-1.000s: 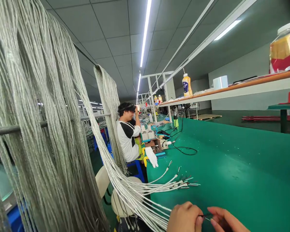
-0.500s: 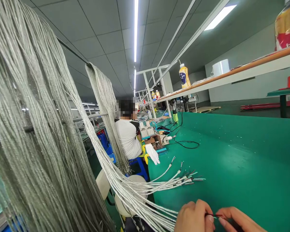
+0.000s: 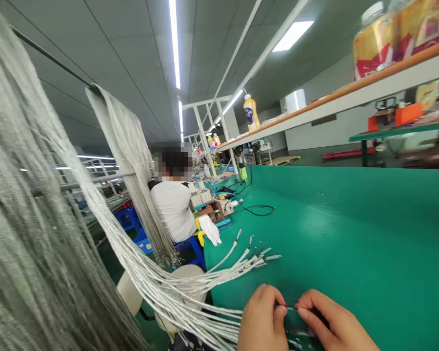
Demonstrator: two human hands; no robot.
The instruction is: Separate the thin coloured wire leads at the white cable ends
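At the bottom of the head view, my left hand (image 3: 261, 319) is closed in a pinch on a thin wire (image 3: 291, 307). A short gap to its right, my right hand (image 3: 331, 319) pinches the other end of that wire between thumb and forefinger. Blur hides the wire's detail. White braided cables (image 3: 161, 287) sweep down from the left, and some run in behind my left hand. Beyond my hands, several cable ends with bared coloured wires (image 3: 258, 261) lie fanned on the green table (image 3: 351, 243). More loose wire ends show below my fingers.
Thick hanks of cable (image 3: 32, 195) hang from a rail on the left. A co-worker (image 3: 171, 204) sits ahead beside a bench device (image 3: 210, 209) and a white glove (image 3: 209, 229). Bottles (image 3: 251, 113) stand on a shelf (image 3: 314, 107) above the table. A round stool (image 3: 183, 302) is below.
My view has turned right, so the surroundings sit further left in it. Both hands appear further left and slightly higher, with their fingertips a little further apart.
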